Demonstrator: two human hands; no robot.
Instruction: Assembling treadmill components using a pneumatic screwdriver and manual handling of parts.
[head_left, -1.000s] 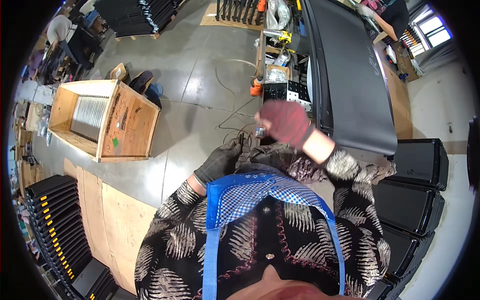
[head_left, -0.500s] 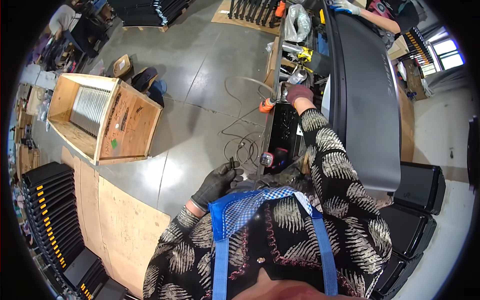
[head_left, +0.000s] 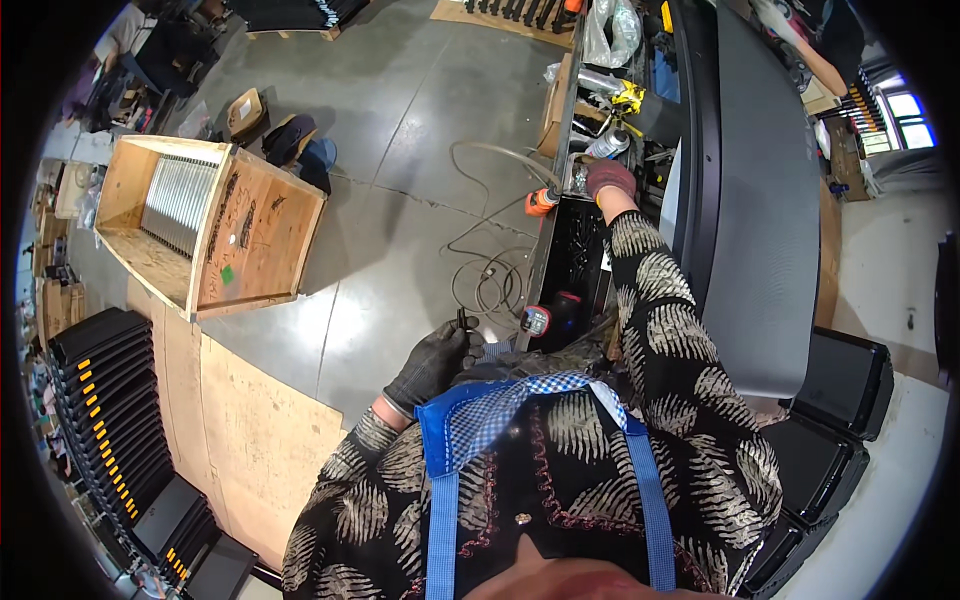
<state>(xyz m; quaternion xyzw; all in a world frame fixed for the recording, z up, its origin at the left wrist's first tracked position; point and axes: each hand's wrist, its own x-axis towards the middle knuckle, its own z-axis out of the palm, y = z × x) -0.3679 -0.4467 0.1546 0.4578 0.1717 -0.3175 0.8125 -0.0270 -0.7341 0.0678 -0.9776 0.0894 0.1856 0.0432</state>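
My left hand (head_left: 432, 366), in a dark grey glove, is closed on a small black rod-like part (head_left: 463, 319) that sticks up from the fingers. It is held low in front of my apron (head_left: 470, 435). My right hand (head_left: 611, 179), in a maroon glove, reaches forward to a small compartment (head_left: 578, 180) of the workbench; its fingers are hidden. Beside that hand lies a silver spray can (head_left: 606, 146). Nearer to me is a black bin (head_left: 577, 245) of dark parts, with a red-and-black power tool (head_left: 540, 320) at its near end.
Right of the bench stands a large dark grey panel (head_left: 755, 210); a co-worker's arm (head_left: 815, 65) is beyond it. An orange-handled tool (head_left: 541, 202) hangs at the bench's left edge, above a coiled hose (head_left: 490, 285). A wooden crate (head_left: 255, 235) stands on the floor to the left.
The co-worker's gloved hand has left the panel's top edge and moved right. The panel sits slightly further right in view. Both my hands stay nearly where they were.
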